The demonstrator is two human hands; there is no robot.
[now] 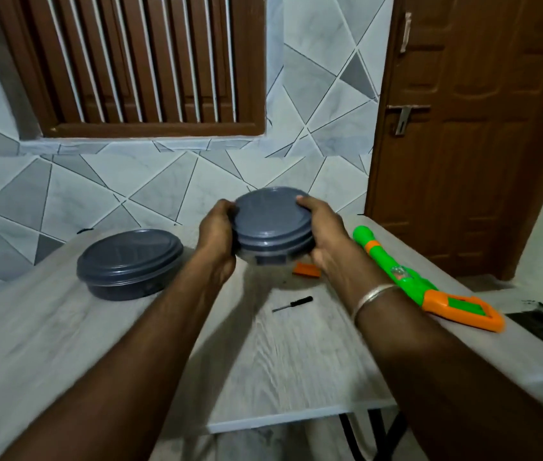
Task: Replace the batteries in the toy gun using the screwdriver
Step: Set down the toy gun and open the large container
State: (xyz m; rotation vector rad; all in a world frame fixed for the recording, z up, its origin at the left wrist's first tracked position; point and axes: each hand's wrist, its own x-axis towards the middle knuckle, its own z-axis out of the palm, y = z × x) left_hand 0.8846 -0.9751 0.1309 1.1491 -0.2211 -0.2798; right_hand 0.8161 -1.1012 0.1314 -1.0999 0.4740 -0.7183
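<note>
Gripping the grey lidded container [271, 221] from both sides, lifted above the table [280, 361]: left hand [217, 234] curled round its left edge, right hand [323, 234] curled round its right edge. Probably about to open it for batteries; cannot see inside. Keep the base steady in one hand and lift the lid from the rim with the other thumb, slowly, so nothing jumps out. Hold it level and low over the table. Leave the toy gun [413, 277] where it lies, at the right on the table, apart from both hands. Same for the screwdriver [293, 304], lying between the arms, and the small orange piece [306, 270], maybe the battery cover.
</note>
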